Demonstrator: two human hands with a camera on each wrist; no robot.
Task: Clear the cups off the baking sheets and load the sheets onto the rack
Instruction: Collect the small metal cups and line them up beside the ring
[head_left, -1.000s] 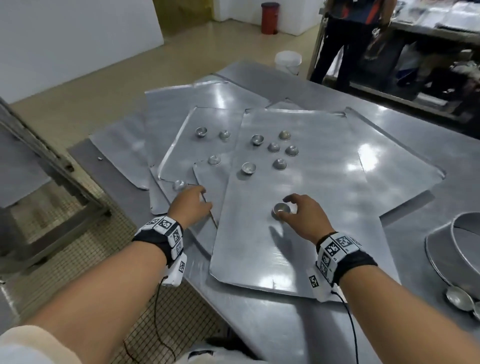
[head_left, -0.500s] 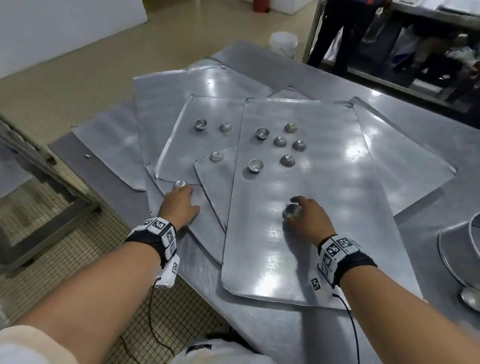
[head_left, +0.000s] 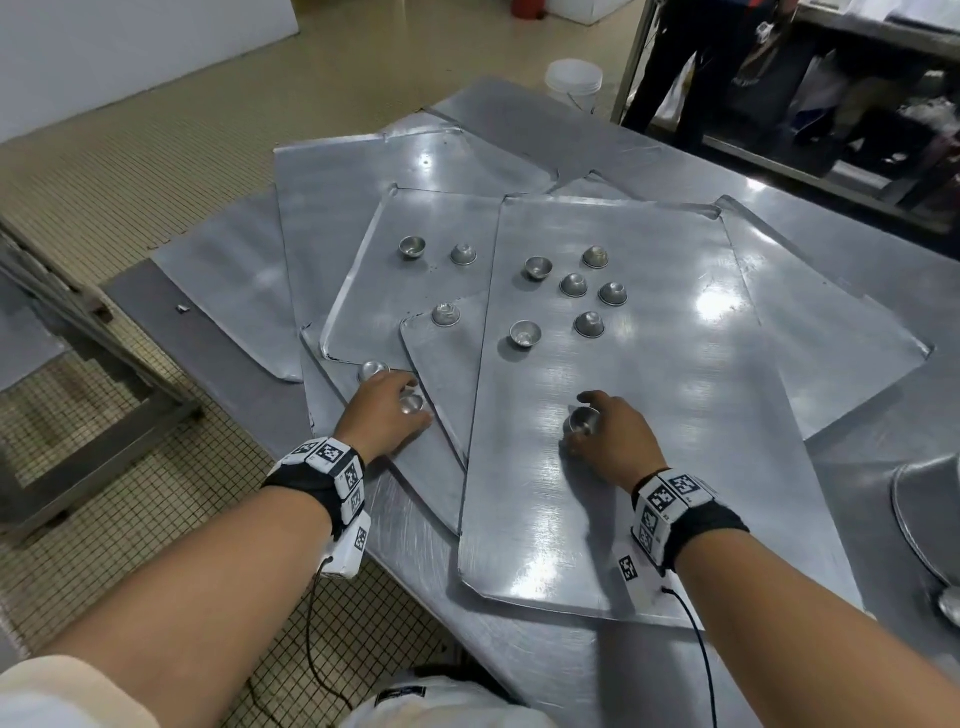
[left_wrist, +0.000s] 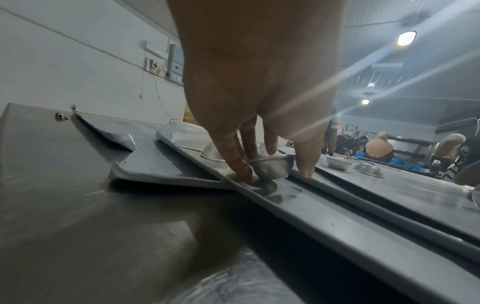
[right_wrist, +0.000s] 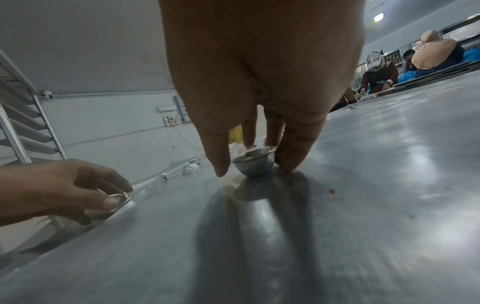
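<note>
A: Right hand (head_left: 613, 441): where is it, and what is its state?

B: It is over the near part of the top sheet (head_left: 649, 467). Thumb and fingers are curled round a small upright cup (head_left: 583, 420), which they grasp. In the right wrist view the cup's base seems to touch the sheet.

A: Left hand (head_left: 387, 415)?

B: It is over a lower sheet (head_left: 358, 415) near the table's (head_left: 519, 675) left edge. Its fingertips pinch a second cup (head_left: 413, 404), upright. Just beyond the knuckles lies another cup (head_left: 372, 370), rim down.

A: The loose cups?

B: Six cups (head_left: 574, 285) are grouped on the far half of the top sheet, well apart from the hands. Three cups (head_left: 412, 247) sit on the sheets to their left. Some are upright, some inverted.

A: The sheets?

B: Several lie overlapped and fanned on the table. The rack (head_left: 78, 332) stands at the left, beside the table.
</note>
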